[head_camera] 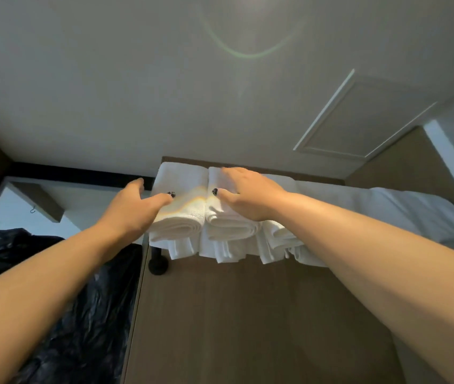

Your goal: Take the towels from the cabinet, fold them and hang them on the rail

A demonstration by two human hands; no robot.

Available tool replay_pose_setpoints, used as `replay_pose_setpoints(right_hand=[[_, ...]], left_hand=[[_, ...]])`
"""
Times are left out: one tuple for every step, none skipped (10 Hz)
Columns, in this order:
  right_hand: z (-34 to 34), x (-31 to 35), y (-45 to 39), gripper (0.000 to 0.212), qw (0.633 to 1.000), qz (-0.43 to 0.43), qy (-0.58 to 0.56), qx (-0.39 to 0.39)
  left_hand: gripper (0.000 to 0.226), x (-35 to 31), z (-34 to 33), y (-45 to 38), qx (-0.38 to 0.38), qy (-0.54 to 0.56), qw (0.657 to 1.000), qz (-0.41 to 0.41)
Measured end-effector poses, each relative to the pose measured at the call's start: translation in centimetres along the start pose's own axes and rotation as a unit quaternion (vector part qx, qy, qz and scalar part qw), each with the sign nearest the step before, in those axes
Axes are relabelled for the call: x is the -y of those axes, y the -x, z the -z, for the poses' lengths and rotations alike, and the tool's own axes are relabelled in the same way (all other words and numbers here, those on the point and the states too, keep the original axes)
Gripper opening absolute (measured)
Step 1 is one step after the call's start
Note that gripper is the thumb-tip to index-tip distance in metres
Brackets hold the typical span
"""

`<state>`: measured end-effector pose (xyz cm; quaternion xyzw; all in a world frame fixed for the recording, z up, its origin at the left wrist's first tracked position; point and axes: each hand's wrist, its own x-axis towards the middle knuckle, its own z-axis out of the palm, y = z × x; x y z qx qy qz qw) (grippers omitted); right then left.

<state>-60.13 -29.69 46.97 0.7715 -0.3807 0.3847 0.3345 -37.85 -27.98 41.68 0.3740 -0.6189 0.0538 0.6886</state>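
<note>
Head view: left hand (134, 202) & right hand (243, 194) rest w/ relaxed open fingers on folded towels (181, 209) over rail (158, 259); soft, light, floppy, prob best gripped at the fold.

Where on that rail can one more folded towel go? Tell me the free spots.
None show. From the black bracket rightward, folded towels sit side by side, then a larger white towel reaches the frame edge. Left hand and right hand rest on the left two.

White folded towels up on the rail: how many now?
3 small white folded towels: leftmost under left hand, middle under right hand, third behind right wrist; more possibly hidden.
</note>
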Motion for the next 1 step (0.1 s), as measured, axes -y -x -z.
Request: replay_pose_setpoints(right_hand=[[1.33, -0.04, 2.05, 0.063, 1.000, -0.001, -0.014, 0.007]], left_hand=[[0.073, -2.46, -0.16, 2.31, -0.005, -0.039, 0.999, 0.012]])
